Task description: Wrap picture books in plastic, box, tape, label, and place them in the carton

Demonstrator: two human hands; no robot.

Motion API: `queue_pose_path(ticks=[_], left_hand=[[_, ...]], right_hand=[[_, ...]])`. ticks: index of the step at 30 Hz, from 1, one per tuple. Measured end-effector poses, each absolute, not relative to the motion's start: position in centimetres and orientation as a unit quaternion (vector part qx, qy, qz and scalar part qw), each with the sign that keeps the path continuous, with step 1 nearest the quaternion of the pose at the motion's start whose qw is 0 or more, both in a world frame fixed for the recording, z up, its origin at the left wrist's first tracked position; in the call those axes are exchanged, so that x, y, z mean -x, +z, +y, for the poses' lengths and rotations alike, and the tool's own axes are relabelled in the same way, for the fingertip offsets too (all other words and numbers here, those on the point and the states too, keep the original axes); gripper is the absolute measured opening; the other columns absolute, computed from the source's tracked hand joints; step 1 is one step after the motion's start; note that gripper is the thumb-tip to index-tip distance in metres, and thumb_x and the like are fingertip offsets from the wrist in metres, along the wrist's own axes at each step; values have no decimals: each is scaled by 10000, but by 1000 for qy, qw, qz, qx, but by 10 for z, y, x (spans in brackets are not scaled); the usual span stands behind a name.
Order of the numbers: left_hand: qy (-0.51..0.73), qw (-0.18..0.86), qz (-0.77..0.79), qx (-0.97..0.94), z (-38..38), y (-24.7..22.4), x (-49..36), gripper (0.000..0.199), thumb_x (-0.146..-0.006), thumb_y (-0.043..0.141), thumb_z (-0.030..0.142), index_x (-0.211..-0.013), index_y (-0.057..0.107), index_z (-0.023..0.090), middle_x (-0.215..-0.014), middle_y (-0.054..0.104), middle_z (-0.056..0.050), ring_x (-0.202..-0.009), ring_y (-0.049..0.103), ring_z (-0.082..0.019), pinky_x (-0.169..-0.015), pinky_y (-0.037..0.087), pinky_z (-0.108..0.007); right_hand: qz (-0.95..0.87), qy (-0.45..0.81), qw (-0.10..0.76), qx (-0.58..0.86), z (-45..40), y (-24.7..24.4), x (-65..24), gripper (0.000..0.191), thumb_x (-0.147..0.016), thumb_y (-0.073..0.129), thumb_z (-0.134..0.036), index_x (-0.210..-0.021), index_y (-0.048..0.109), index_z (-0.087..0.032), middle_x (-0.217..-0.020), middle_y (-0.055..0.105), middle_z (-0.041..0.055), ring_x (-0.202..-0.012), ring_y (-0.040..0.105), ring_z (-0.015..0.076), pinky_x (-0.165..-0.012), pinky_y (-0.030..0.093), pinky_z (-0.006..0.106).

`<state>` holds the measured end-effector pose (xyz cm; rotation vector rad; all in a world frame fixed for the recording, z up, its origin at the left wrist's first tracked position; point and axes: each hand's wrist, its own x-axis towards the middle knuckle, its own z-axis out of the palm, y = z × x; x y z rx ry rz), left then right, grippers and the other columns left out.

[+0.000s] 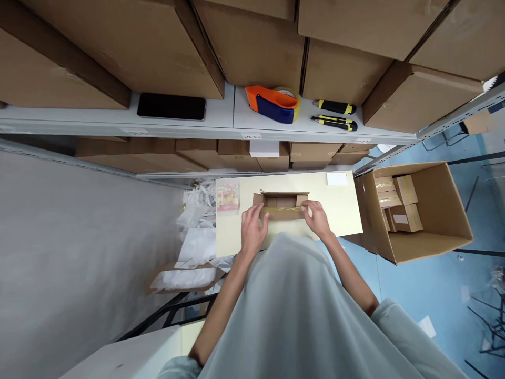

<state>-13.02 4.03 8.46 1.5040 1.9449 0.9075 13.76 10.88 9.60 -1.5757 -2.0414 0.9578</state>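
A small cardboard box (282,213) lies on the pale yellow tabletop (339,210), its opening showing and a strip of yellowish tape along its near edge. My left hand (252,227) grips the box's left end, thumb on the near side and fingers around the corner. At the right end, my right hand (315,217) holds the near corner between thumb and fingers. The inside of the box looks bare where it shows.
A large open carton (434,205) with several small boxes stands right of the table. The shelf (232,113) beyond holds a phone (171,107), an orange-and-blue tape dispenser (274,104) and two cutters (334,122). White wrapping (197,245) lies left.
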Motion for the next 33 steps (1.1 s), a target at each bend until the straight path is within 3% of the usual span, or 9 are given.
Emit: queue_pose_path(ticks=[5,8,10,13,15,20,25,28,33], left_hand=[[266,254,693,-620,68,79,121,429,-1112,478,488,-1232,760,187,-1431,670,-232,-1493,525,-421,-1310,421,-616],[253,254,706,-610,61,66,126,442,-1137,420,471,-969,745,223,-1371,681,-218,-1477,545,-407,-1310,425,-616],[239,269,703,-614,50,58,130,356,-1099,529,438,-859,695,233,-1463,649,-206,-1551,492,-418,-1334,401,-624],[211,307,676,-636,34,48,134,109,-942,759,308,-925,690,225,-1677,523,-179,-1666,371,-440,-1368,369,-630],[205,319,670,-638,28,44,134,153,-897,781,219,-1030,706,220,-1715,497,-178,-1681,366,-435,-1374,371,-627],[226,319,692,-607,26,41,130,168,-941,715,206,-1097,760,249,-1544,652,-145,-1643,454,-391,-1381,393,-610],[218,321,714,-583,28,38,124,118,-945,691,219,-967,789,280,-1438,708,-119,-1610,499,-375,-1367,424,-622],[216,319,722,-575,35,35,121,140,-931,682,192,-929,792,278,-1407,724,-117,-1568,541,-374,-1326,481,-618],[213,327,715,-580,41,33,118,171,-941,657,161,-902,784,269,-1401,724,-105,-1464,608,-349,-1286,515,-561]], right_hand=[[-810,317,67,490,153,101,-98,422,-1141,457,-227,-1428,762,-175,-1550,717,138,-1416,610,325,-1285,476,520],[-812,282,30,510,166,98,-92,395,-1111,601,-263,-1471,743,-182,-1694,584,169,-1515,538,354,-1260,488,547],[-811,274,-5,517,167,94,-93,428,-1039,758,-304,-1451,748,-190,-1786,459,192,-1599,459,387,-1253,486,581],[-808,277,-71,516,161,88,-95,512,-877,929,-262,-1350,766,-159,-1866,302,213,-1698,332,429,-1312,414,626],[-805,280,-79,517,154,86,-99,526,-841,920,-203,-1330,745,-120,-1878,257,235,-1735,265,438,-1350,364,631],[-798,283,12,533,135,89,-143,541,-945,629,-99,-1484,647,-129,-1889,254,192,-1757,236,371,-1344,397,597],[-762,253,1,597,116,83,-180,589,-1044,538,-172,-1633,539,-138,-1874,262,236,-1762,168,440,-1311,386,703],[-759,263,-4,596,109,73,-172,661,-1063,621,-331,-1677,486,-126,-1822,354,273,-1691,318,463,-1304,417,673],[-716,307,-53,625,110,66,-146,748,-1026,461,-153,-1759,332,-73,-1542,634,287,-1266,725,373,-1118,594,534]])
